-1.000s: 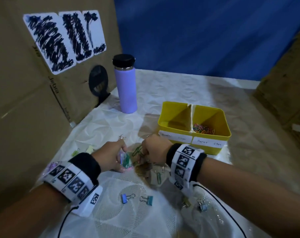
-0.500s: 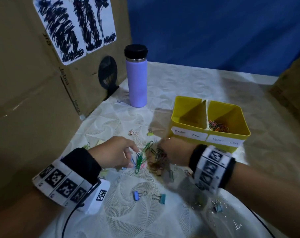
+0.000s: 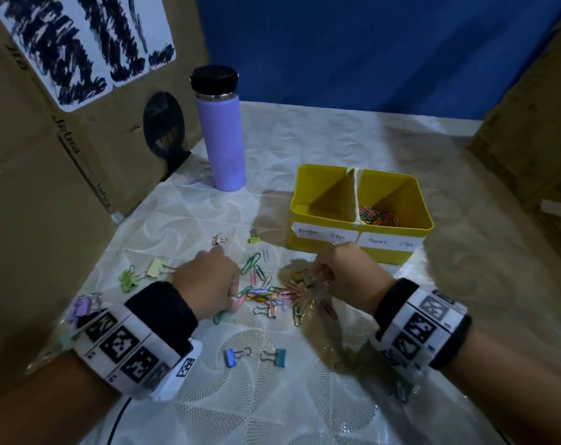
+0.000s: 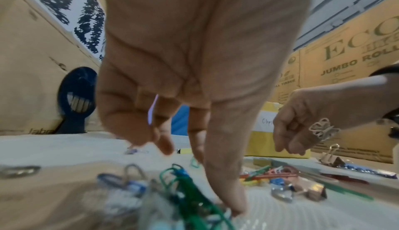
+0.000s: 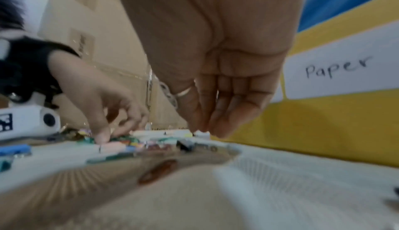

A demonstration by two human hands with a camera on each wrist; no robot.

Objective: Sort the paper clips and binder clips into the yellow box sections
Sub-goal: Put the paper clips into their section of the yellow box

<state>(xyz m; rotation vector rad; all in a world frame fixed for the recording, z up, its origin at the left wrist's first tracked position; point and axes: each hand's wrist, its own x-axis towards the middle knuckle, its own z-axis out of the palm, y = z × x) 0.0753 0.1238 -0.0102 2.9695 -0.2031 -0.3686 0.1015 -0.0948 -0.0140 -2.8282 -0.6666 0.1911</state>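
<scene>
Both hands work the loose heap of coloured wire paper clips (image 3: 266, 293) lying between them on the pale patterned tablecloth (image 3: 272, 396). The left hand (image 3: 208, 284) presses its thumb down at the heap's near edge, fingers loosely curled, nothing clearly caught. The right hand (image 3: 343, 274) has bunched fingertips; whether they pinch anything I cannot tell. These clips look light, thin, springy and prone to tangling, so pinch one loop. The yellow plastic divided box (image 3: 423, 226) sits just beyond the right hand.
</scene>
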